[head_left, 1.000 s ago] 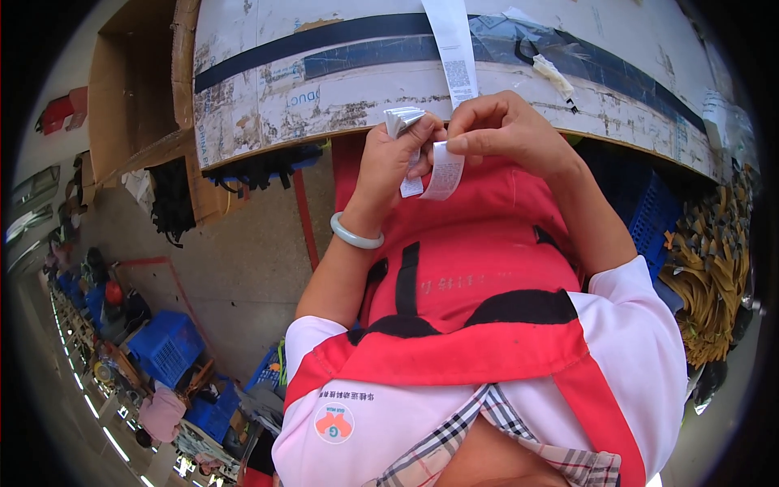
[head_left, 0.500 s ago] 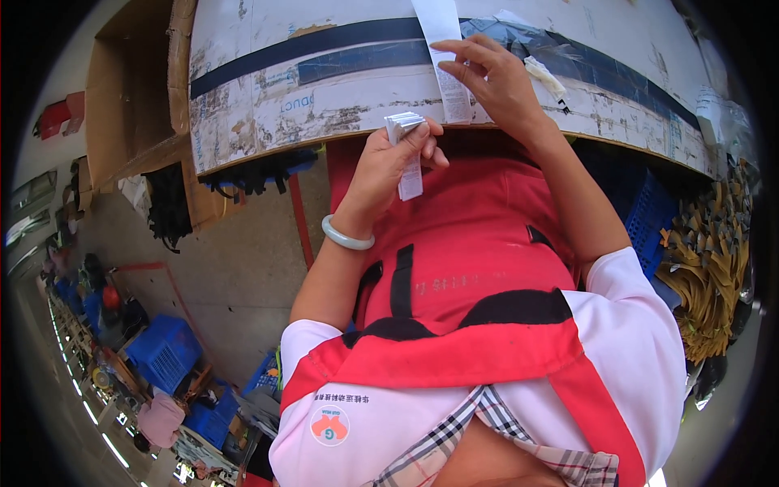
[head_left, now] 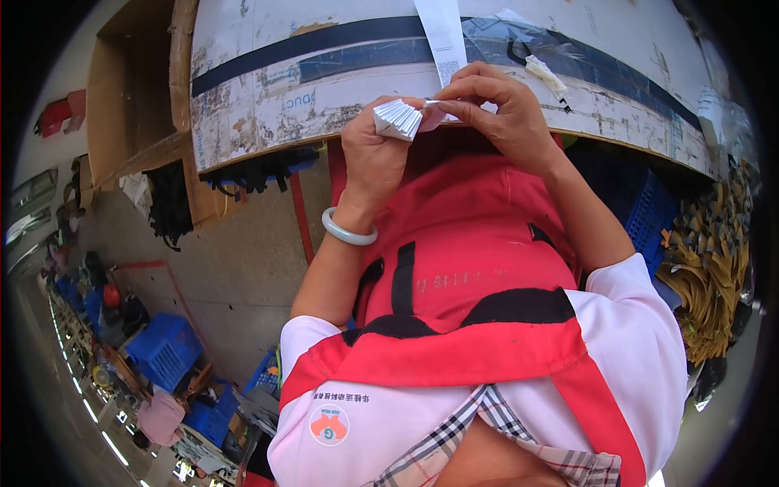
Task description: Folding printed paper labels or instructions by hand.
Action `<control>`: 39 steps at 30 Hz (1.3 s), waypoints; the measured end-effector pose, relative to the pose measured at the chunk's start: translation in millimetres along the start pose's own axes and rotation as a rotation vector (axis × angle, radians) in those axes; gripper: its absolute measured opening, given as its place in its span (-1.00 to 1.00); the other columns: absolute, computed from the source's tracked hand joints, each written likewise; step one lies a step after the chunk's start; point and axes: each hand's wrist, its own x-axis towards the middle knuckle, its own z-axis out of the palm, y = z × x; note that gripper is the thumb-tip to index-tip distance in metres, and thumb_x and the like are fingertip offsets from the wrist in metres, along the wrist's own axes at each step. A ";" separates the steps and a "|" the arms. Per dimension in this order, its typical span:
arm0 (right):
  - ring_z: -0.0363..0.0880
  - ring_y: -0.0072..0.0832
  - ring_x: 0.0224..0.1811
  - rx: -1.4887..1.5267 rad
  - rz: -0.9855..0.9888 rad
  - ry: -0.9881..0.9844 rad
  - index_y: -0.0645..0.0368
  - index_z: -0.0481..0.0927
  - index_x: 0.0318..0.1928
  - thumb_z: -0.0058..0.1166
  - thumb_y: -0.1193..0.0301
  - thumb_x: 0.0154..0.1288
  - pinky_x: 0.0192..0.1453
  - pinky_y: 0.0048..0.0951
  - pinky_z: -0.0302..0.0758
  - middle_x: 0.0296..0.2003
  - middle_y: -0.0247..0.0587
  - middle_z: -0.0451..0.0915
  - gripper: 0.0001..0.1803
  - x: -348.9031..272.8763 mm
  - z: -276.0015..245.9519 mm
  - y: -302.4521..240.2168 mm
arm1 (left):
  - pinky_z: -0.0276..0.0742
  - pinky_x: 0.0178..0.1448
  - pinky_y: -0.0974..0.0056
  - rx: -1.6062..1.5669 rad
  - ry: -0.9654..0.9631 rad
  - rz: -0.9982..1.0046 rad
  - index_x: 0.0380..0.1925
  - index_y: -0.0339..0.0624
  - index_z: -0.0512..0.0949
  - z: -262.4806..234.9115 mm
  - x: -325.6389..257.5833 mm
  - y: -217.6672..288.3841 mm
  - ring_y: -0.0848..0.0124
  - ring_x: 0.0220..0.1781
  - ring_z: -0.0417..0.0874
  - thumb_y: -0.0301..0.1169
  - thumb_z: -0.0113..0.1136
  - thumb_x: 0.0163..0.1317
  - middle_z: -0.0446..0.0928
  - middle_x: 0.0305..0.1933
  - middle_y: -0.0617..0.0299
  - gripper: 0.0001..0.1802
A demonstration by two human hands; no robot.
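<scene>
My left hand grips a fanned stack of small white labels near the front edge of the worn white table. A pale bangle sits on that wrist. My right hand pinches the lower end of a long white label strip that runs up across the table, its fingertips meeting the stack. Both hands are close together, just in front of my red apron.
A dark tape band crosses the table top. A cardboard box stands at the left. Blue crates sit on the floor lower left, another blue crate and a heap of yellow-grey straps at the right.
My right hand went up to the strip on the table, then came back down to the stack. The left hand now holds the labels fanned out.
</scene>
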 end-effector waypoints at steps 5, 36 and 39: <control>0.54 -0.64 -0.37 -0.058 0.001 -0.051 0.23 0.69 -0.17 0.28 0.39 0.28 -0.25 -0.58 0.51 -0.33 -0.32 0.65 -0.82 -2.5 -0.7 -6.7 | 0.53 -0.19 0.45 -0.037 -0.042 -0.162 -0.20 -0.27 0.67 -4.0 -7.2 1.8 0.61 -0.27 0.60 -0.53 0.31 0.25 0.67 -0.30 0.32 -0.88; 0.55 -0.68 -0.44 0.316 0.311 -0.052 0.31 0.67 -0.20 0.25 0.41 0.31 -0.36 -0.62 0.47 -0.50 -0.37 0.55 -0.81 -17.5 24.1 2.0 | 0.45 -0.40 0.44 -0.480 -0.318 -0.728 -0.24 -0.21 0.58 -4.5 -14.2 6.5 0.55 -0.49 0.56 -0.43 0.35 0.23 0.57 -0.47 0.29 -0.83; 0.52 -0.70 -0.40 0.283 0.318 -0.114 0.28 0.68 -0.20 0.26 0.39 0.31 -0.32 -0.63 0.46 -0.45 -0.37 0.56 -0.81 -16.4 15.8 0.2 | 0.47 -0.37 0.44 -0.501 -0.391 -0.731 -0.25 -0.22 0.57 -9.5 -14.1 5.5 0.54 -0.46 0.57 -0.42 0.30 0.28 0.57 -0.44 0.29 -0.86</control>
